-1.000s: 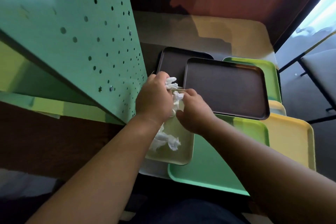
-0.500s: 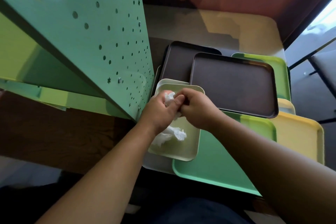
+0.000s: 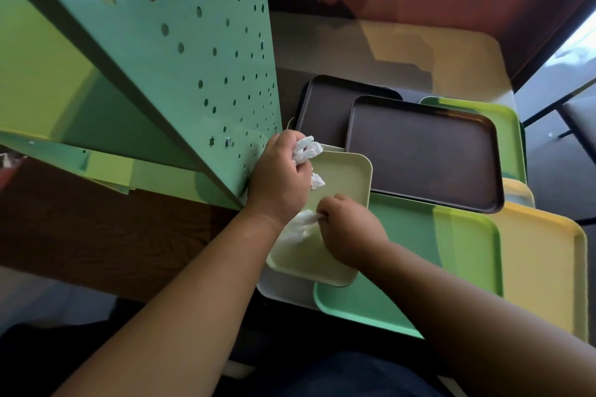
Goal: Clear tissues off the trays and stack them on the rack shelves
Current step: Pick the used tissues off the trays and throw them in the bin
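- The left hand (image 3: 277, 177), at centre frame, is curled tight round a wad (image 3: 308, 149) of white tissue that sticks out past its fingers toward the top; a smaller tuft shows under the fist.
- The right hand (image 3: 350, 230), just below it, pinches a second tissue (image 3: 298, 229) between thumb and fingertips. That piece trails to the left, and whether it touches the small tray (image 3: 345, 177) I cannot tell.
- The small tray is pale green and lies on top of the pile, overlapping a larger green tray (image 3: 419, 242) and a white one beneath its lower edge.
- To the upper right sit two brown trays (image 3: 425, 151), one overlapping the other, with a lime tray behind them and a yellow tray (image 3: 541, 261) at the right edge. None of these shows any tissue.
- The rack (image 3: 180, 51), a green perforated panel with shelves, fills the upper left of the frame, right beside the left hand.
- Handling, as a judgement: the tissue is light, soft and crushable, so a loose pinch anywhere will lift it, though it may tear or shed bits if pulled hard.
- The trays look stiff, smooth and light; they are best taken by the raised rim on two opposite sides and slid flat onto a shelf.
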Motion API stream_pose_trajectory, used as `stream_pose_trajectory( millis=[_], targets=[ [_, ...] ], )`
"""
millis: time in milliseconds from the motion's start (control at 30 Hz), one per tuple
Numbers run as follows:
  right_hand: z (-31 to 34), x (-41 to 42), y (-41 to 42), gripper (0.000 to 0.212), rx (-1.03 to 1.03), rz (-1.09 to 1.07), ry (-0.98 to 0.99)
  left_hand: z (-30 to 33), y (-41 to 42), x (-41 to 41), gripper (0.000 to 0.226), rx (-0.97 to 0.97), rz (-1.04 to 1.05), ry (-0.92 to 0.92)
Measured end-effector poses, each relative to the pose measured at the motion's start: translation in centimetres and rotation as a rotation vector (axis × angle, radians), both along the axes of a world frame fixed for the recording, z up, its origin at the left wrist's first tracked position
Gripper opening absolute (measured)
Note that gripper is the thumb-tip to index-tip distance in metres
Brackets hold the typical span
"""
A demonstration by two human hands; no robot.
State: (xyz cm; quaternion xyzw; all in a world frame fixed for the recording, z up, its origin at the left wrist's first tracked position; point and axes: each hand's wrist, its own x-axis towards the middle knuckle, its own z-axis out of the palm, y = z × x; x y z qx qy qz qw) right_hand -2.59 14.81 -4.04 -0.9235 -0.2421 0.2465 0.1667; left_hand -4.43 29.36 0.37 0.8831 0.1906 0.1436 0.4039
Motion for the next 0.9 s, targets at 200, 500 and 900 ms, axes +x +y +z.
stream_pose_trajectory(
  millis=[200, 500, 900],
  targets=[
    [4.1, 2.7, -0.9, 0.015, 0.616, -0.497, 0.163, -0.7, -0.6, -0.3, 0.018, -0.363, 0.047, 0.163],
    [7.3, 1.9, -5.4, 0.033, 0.766, -0.399, -0.044, 1.6, -8.6, 4.1, 0.063, -1.506, 0.021, 0.366],
    [6.6, 0.2, -23.7, 0.025, 0.579, -0.698, -0.725, 4.9, -29.2, 6.1, 0.047, -1.513, -0.495, 0.687]
  ],
)
